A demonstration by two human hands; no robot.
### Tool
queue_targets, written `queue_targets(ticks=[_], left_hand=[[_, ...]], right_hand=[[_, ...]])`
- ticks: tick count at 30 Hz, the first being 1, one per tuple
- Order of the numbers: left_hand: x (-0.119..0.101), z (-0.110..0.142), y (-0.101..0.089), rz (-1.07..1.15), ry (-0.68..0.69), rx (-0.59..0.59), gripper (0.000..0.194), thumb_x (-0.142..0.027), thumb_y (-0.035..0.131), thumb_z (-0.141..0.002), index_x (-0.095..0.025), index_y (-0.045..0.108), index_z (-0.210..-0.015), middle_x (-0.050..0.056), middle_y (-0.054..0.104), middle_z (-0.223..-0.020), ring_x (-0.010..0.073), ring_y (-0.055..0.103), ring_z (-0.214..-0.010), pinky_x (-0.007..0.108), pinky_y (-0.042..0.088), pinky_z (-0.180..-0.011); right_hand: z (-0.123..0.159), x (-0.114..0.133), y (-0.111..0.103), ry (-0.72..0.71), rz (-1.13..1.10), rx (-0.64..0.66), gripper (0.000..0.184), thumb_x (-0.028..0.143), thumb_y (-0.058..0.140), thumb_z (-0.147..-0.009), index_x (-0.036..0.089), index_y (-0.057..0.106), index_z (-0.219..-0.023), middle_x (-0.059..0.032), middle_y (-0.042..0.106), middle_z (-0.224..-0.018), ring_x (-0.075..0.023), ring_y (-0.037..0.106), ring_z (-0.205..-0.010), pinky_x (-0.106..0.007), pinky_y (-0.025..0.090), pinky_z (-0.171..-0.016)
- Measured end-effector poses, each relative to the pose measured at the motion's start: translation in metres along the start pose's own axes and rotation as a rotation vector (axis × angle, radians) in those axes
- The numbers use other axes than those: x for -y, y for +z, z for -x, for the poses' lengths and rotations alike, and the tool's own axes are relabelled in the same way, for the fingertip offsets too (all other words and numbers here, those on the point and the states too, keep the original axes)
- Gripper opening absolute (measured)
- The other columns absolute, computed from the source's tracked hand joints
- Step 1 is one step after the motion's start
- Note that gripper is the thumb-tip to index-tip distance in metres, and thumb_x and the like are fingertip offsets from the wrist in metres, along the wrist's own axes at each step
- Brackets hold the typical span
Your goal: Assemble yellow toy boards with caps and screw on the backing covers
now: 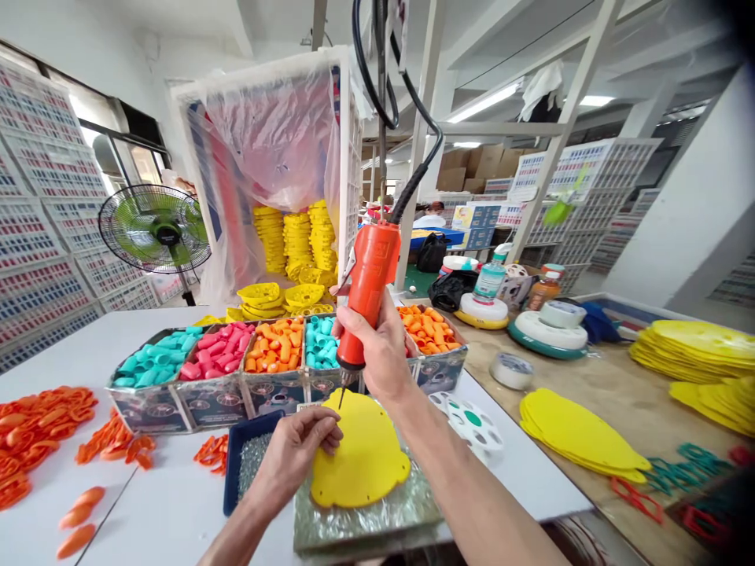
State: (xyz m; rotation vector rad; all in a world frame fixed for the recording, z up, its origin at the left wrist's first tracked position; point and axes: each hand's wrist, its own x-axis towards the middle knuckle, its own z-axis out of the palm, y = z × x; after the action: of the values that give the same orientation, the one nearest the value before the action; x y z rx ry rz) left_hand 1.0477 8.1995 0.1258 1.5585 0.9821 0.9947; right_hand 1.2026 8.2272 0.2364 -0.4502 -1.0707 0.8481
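My right hand (pixel 383 350) is wrapped round an orange electric screwdriver (pixel 369 275), held tilted with its bit pointing down. The bit's tip is close to the upper left edge of a yellow plastic plate (pixel 362 456). My left hand (pixel 300 444) is closed in a pinch at that same edge, just under the tip. Whatever its fingertips hold is too small to make out. Beneath the plate lies a plastic-wrapped block (pixel 377 523). A dark blue tray (pixel 233 472) of small metal screws (pixel 255 456) sits to the left of it, partly behind my left wrist.
Behind my hands, a row of bins (pixel 271 389) holds teal, pink and orange parts. Orange parts (pixel 41 432) lie at left. Yellow plates (pixel 578 428) and tape rolls (pixel 512 369) are at right. A crate (pixel 351 157) with yellow shells and a fan (pixel 156 232) stand beyond.
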Motion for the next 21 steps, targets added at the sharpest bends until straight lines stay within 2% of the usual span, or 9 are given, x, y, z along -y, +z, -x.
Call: queue_targets(ticks=[7, 14, 21], left_hand=[[-0.002, 0.009, 0.007, -0.069, -0.014, -0.035, 0.032, -0.046, 0.068, -0.083, -0.016, 0.074, -0.076, 0.005, 0.072, -0.064, 0.0168, 0.065, -0.058, 0.025, 0.054, -0.058], [0.003, 0.01, 0.008, -0.061, -0.036, -0.062, 0.025, -0.041, 0.07, -0.081, -0.016, 0.076, -0.077, 0.004, 0.072, -0.063, 0.0167, 0.066, -0.057, 0.025, 0.053, -0.058], [0.007, 0.008, 0.009, -0.077, -0.024, -0.072, 0.023, -0.039, 0.072, -0.08, -0.016, 0.076, -0.077, 0.003, 0.07, -0.062, 0.0154, 0.064, -0.057, 0.023, 0.052, -0.058]], right_hand=[[0.011, 0.008, 0.006, 0.024, -0.02, 0.036, 0.039, 0.032, 0.073, -0.081, 0.028, 0.055, -0.115, -0.0019, 0.068, -0.108, -0.0106, 0.059, -0.06, -0.026, 0.051, -0.054], [0.015, 0.007, 0.002, 0.037, -0.034, 0.049, 0.034, 0.03, 0.073, -0.082, 0.026, 0.056, -0.111, 0.0019, 0.065, -0.089, -0.0118, 0.06, -0.061, -0.026, 0.051, -0.056], [0.015, 0.008, 0.001, 0.049, -0.043, 0.049, 0.039, 0.029, 0.074, -0.081, 0.027, 0.054, -0.115, 0.0021, 0.065, -0.087, -0.0126, 0.06, -0.061, -0.027, 0.051, -0.057]])
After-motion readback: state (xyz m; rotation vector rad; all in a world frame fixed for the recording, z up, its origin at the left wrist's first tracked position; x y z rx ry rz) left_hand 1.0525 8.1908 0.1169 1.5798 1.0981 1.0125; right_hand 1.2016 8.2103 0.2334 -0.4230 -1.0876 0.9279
